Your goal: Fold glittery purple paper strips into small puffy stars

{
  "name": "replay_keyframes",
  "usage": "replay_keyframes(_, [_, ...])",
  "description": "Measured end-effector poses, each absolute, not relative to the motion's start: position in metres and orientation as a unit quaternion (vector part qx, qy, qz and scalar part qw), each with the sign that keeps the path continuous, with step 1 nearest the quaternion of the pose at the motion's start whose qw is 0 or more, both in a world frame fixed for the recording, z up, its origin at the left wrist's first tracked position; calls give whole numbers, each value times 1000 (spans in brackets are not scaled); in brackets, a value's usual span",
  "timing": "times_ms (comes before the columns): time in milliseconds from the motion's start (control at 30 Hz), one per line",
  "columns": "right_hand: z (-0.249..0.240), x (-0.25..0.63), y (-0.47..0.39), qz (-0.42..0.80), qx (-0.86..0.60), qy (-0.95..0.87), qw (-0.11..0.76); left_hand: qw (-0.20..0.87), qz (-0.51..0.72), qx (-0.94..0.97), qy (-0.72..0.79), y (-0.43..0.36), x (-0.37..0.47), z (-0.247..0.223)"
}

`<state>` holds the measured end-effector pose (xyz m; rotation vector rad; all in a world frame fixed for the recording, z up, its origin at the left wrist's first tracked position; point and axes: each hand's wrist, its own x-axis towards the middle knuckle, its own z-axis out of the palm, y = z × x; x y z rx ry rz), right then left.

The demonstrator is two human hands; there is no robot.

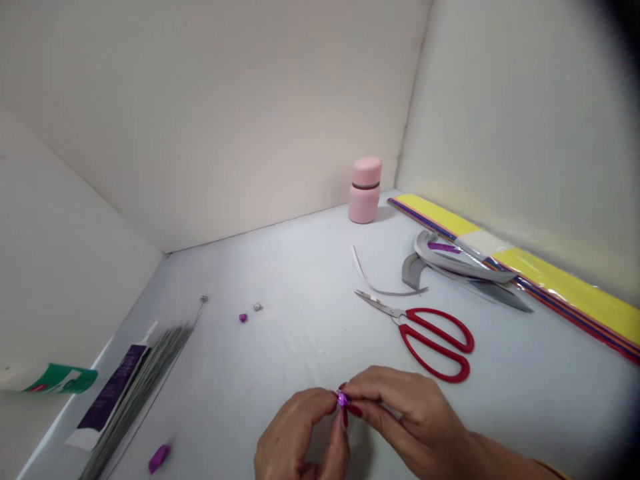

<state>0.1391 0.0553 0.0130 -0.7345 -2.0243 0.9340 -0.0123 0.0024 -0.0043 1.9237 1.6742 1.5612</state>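
Between the fingertips of both hands is a small piece of shiny purple foil (343,399), crumpled or folded. My left hand (307,433) pinches it from the left, thumb and forefinger closed. From the right, my right hand (405,417) pinches the same piece between thumb and forefinger. Just beyond my right hand lie red-handled scissors (435,337), their blades slightly apart and pointing up-left. A small purple foil bead (243,318) and a silver one (257,307) rest on the table further off to the left. A larger purple piece (159,459) is at the lower left.
At left are a bundle of thin wires (145,393), a purple glue tube (113,397) and a green packet (63,379). A pink flask (365,190) stands by the back wall. Grey strips (460,267) and a packet of coloured sheets (550,273) lie at right.
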Motion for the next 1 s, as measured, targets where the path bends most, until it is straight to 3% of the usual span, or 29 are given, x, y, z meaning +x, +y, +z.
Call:
replay_keyframes(400, [11,140,59,401,-269,-797,363,228,558,604,522,6,-15,-10])
replay_keyframes(667, [12,139,59,469,-294,-760,339,221,553,601,533,6,-14,-3])
replay_keyframes(1000, [12,141,59,392,-290,-788,376,228,535,588,561,1,-16,-3])
